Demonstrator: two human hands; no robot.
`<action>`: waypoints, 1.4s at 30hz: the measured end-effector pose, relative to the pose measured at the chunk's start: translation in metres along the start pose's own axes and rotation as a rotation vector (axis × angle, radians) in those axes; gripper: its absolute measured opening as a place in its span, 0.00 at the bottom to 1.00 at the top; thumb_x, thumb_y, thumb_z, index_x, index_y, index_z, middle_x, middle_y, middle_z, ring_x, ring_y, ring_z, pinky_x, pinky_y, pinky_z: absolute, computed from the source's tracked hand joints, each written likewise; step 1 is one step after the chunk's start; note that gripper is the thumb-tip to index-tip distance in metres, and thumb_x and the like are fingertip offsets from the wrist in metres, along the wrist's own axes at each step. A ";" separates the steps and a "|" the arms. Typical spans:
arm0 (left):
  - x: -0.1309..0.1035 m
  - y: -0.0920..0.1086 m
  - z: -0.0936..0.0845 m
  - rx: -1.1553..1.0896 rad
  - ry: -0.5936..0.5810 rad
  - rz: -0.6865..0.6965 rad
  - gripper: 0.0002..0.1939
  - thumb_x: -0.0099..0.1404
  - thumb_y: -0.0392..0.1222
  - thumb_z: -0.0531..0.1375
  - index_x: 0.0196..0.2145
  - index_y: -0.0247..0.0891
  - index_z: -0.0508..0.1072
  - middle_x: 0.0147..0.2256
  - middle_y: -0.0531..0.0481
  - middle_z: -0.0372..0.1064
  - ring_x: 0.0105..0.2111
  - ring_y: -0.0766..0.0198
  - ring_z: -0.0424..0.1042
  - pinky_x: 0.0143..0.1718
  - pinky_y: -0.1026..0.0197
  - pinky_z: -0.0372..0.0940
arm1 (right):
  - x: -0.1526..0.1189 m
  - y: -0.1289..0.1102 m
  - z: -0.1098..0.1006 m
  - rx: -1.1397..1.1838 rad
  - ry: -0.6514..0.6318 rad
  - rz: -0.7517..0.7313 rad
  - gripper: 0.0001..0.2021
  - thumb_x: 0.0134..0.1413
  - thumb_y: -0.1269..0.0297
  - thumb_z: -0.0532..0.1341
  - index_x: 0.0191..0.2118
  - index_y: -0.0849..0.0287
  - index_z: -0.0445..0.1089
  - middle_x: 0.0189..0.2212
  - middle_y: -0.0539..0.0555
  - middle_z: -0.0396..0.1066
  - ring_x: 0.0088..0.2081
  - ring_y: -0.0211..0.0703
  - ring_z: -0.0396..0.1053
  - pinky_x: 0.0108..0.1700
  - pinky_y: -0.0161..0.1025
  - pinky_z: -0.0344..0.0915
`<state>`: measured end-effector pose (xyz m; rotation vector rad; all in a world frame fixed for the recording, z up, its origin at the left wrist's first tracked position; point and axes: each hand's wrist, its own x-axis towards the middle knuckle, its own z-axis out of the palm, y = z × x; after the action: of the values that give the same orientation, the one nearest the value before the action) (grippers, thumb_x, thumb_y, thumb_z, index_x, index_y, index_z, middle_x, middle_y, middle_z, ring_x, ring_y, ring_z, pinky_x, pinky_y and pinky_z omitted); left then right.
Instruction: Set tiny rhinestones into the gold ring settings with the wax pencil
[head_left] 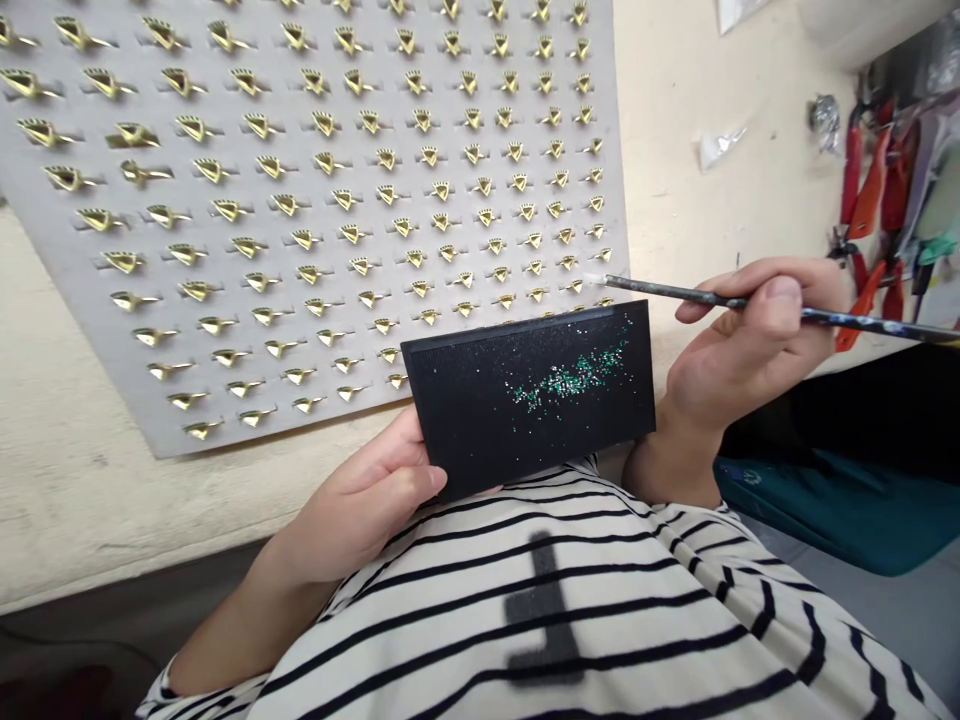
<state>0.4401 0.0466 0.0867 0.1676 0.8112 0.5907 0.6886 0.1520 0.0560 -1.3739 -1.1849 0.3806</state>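
My left hand (382, 490) grips the lower left corner of a flat black tray (465, 440), thumb on top and fingers underneath. Tiny green and clear stones (574, 378) lie scattered across the tray's right half. Between the thumb and fingers of my right hand (772, 320) is a thin dark brush (675, 291). Its pale tip points left, just above the tray's upper right corner and over the edge of a grey board (375, 300). Rows of gold-coloured rings (420, 257) with triangular heads stand in that board.
Pliers with red and orange handles (870, 190) lie at the right of the cream table (675, 210). Small clear plastic bags (720, 148) rest near them. A teal seat (847, 520) is below the table on the right.
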 end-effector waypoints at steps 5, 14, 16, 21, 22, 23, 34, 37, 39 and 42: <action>0.000 -0.002 -0.001 0.052 0.023 0.013 0.25 0.65 0.34 0.57 0.58 0.52 0.68 0.57 0.54 0.72 0.59 0.52 0.69 0.59 0.51 0.65 | 0.000 0.000 0.001 0.009 0.013 -0.002 0.13 0.58 0.69 0.50 0.25 0.61 0.66 0.22 0.44 0.62 0.20 0.23 0.63 0.21 0.30 0.59; 0.002 -0.001 -0.004 0.087 -0.001 0.049 0.26 0.66 0.36 0.57 0.61 0.52 0.66 0.62 0.54 0.66 0.64 0.51 0.62 0.64 0.48 0.58 | 0.000 -0.001 0.001 -0.032 0.014 0.002 0.13 0.58 0.68 0.49 0.25 0.59 0.66 0.22 0.43 0.62 0.20 0.22 0.63 0.21 0.29 0.59; 0.002 0.000 -0.004 0.116 0.009 0.053 0.26 0.66 0.35 0.58 0.60 0.53 0.66 0.63 0.55 0.66 0.65 0.52 0.60 0.66 0.49 0.55 | 0.000 -0.001 0.001 -0.030 0.007 0.007 0.13 0.58 0.68 0.49 0.25 0.59 0.66 0.22 0.43 0.62 0.21 0.22 0.63 0.21 0.29 0.59; 0.001 0.000 -0.003 0.064 -0.011 0.041 0.26 0.66 0.35 0.57 0.60 0.52 0.66 0.61 0.55 0.68 0.62 0.51 0.64 0.63 0.49 0.60 | 0.003 -0.001 0.001 -0.002 0.079 -0.060 0.14 0.59 0.68 0.48 0.25 0.61 0.63 0.20 0.44 0.58 0.18 0.21 0.60 0.20 0.28 0.54; 0.001 0.000 -0.002 0.043 -0.008 0.035 0.25 0.66 0.35 0.57 0.59 0.52 0.67 0.60 0.55 0.69 0.61 0.51 0.66 0.61 0.49 0.62 | 0.003 -0.001 0.001 0.035 0.105 -0.079 0.14 0.60 0.67 0.47 0.25 0.61 0.61 0.20 0.44 0.56 0.18 0.21 0.58 0.20 0.28 0.52; 0.001 0.000 -0.002 0.031 0.000 0.027 0.25 0.66 0.35 0.57 0.59 0.52 0.67 0.60 0.55 0.69 0.59 0.51 0.68 0.59 0.50 0.64 | 0.004 -0.001 0.001 0.077 0.127 -0.098 0.14 0.60 0.65 0.47 0.24 0.61 0.59 0.20 0.44 0.54 0.17 0.20 0.56 0.20 0.27 0.50; -0.001 -0.003 0.001 0.008 0.060 0.040 0.25 0.64 0.32 0.56 0.57 0.48 0.69 0.53 0.51 0.74 0.52 0.55 0.72 0.50 0.57 0.69 | 0.002 -0.003 -0.004 0.146 0.055 -0.163 0.15 0.60 0.63 0.40 0.23 0.61 0.43 0.12 0.42 0.36 0.13 0.20 0.43 0.31 0.38 0.49; 0.000 -0.002 0.000 0.043 0.065 0.042 0.25 0.64 0.31 0.56 0.56 0.49 0.69 0.53 0.52 0.74 0.53 0.56 0.71 0.52 0.58 0.68 | 0.001 -0.002 -0.005 0.173 0.014 -0.181 0.16 0.60 0.63 0.42 0.22 0.61 0.44 0.12 0.41 0.38 0.13 0.19 0.45 0.31 0.38 0.48; 0.000 -0.001 0.000 0.050 0.063 0.035 0.24 0.64 0.32 0.56 0.56 0.49 0.70 0.52 0.53 0.74 0.52 0.57 0.72 0.52 0.57 0.68 | 0.000 -0.001 -0.006 0.184 -0.006 -0.197 0.18 0.61 0.63 0.43 0.21 0.62 0.43 0.12 0.41 0.39 0.13 0.18 0.46 0.33 0.37 0.51; 0.000 -0.001 0.000 0.036 0.055 0.037 0.24 0.65 0.32 0.56 0.56 0.50 0.69 0.53 0.54 0.74 0.53 0.57 0.71 0.53 0.57 0.67 | -0.001 0.000 -0.007 0.191 -0.038 -0.216 0.19 0.61 0.64 0.42 0.19 0.63 0.41 0.11 0.41 0.39 0.14 0.18 0.48 0.39 0.37 0.57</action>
<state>0.4405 0.0459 0.0869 0.1999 0.8735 0.6180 0.6940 0.1472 0.0575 -1.0668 -1.2800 0.3573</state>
